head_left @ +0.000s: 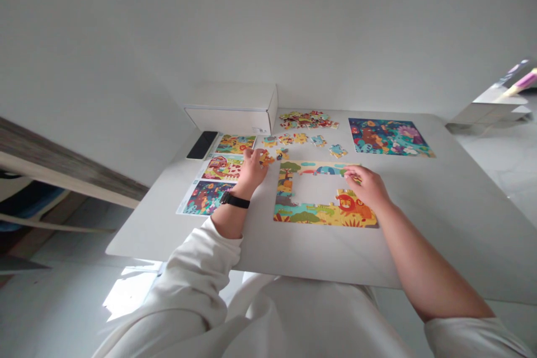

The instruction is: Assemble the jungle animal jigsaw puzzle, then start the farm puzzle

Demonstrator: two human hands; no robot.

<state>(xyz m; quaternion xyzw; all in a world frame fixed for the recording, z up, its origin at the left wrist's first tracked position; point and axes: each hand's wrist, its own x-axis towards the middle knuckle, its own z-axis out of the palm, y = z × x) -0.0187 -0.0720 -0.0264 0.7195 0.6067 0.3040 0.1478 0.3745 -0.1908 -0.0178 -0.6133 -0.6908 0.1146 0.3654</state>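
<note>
Here near the plain grey wall [310,28] sits a closed white cardboard box [229,118]; just off its front-left corner, a flat black rectangular phone [202,145]! Far right, a blurred purple-and-cream stick-shaped object [521,83]; over left, a long grey-brown wood-grained board [62,159].

The left arm [229,220], in a white cloth sleeve [188,271], is stretched from lower left to mid-frame, the bare left hand [251,169] held curled. From lower right, the bare right forearm [423,260] is angled inward, the bare right hand [369,185] held with fingers bent.
</note>
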